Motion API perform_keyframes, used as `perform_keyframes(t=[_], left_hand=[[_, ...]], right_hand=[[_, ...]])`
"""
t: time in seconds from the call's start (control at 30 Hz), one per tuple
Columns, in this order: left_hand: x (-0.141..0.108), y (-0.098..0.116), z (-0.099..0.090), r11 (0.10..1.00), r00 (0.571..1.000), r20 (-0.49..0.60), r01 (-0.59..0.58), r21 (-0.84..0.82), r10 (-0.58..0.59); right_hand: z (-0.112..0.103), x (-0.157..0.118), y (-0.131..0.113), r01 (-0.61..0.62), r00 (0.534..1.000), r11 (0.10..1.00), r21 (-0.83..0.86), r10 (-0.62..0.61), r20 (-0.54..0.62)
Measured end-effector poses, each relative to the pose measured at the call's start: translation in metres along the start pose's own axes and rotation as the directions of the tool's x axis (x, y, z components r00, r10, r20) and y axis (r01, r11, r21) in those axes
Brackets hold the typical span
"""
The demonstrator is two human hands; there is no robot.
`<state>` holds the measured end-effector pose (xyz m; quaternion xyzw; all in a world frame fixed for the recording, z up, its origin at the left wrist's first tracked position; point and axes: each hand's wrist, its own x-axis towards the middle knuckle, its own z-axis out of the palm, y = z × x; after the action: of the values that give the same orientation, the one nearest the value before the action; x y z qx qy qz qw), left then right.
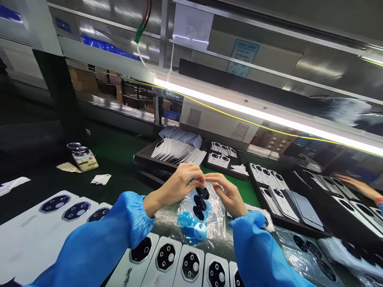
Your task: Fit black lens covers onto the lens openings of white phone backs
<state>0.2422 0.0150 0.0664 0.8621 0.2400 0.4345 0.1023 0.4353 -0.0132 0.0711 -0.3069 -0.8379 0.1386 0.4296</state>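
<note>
My left hand (189, 179) is closed in a pinch, its fingertips meeting those of my right hand (226, 193). Whatever lies between the fingertips is too small or hidden to make out. Right below them is a clear plastic bag (220, 217) with black camera lens plates (200, 202) in a row on it. A light-blue round object (200, 231) sits at the bag's near end. Closer to me, several white phone back covers (190, 264) lie side by side, each with a black octagonal camera plate.
Black trays (140, 157) hold stacked covers ahead; another tray (324, 231) stands to the right. Larger covers (38, 223) lie at left, near a small box with metal-topped jars (85, 158). Another person's hand (360, 187) reaches in at far right. A lit tube (263, 119) hangs above.
</note>
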Motion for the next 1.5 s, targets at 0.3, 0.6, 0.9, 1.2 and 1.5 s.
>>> perform_keyframes(t=[0.3,0.6,0.9,1.2,1.5], left_hand=[[0.005,-0.004,-0.021,0.998,0.998,0.022,0.058,-0.015,-0.058],[0.023,0.002,-0.030,0.957,0.962,0.069,0.272,-0.099,-0.266],[0.040,0.006,0.001,0.792,0.900,0.076,0.415,-0.448,-0.428],[0.019,-0.031,0.023,0.547,0.744,0.110,0.574,-0.609,-0.659],[0.009,-0.036,0.074,0.305,0.650,0.276,0.634,-0.710,-0.708]], right_hand=[[-0.003,0.009,0.004,0.006,0.999,0.969,-0.246,-0.018,-0.049],[0.003,0.015,-0.003,-0.152,0.978,0.814,-0.561,0.041,-0.206],[0.024,-0.004,-0.013,-0.502,0.811,0.734,0.457,0.583,-0.045],[0.014,-0.025,0.012,-0.551,0.663,0.513,0.658,0.748,-0.027],[0.004,-0.050,0.037,-0.637,0.547,0.397,0.661,0.837,0.023]])
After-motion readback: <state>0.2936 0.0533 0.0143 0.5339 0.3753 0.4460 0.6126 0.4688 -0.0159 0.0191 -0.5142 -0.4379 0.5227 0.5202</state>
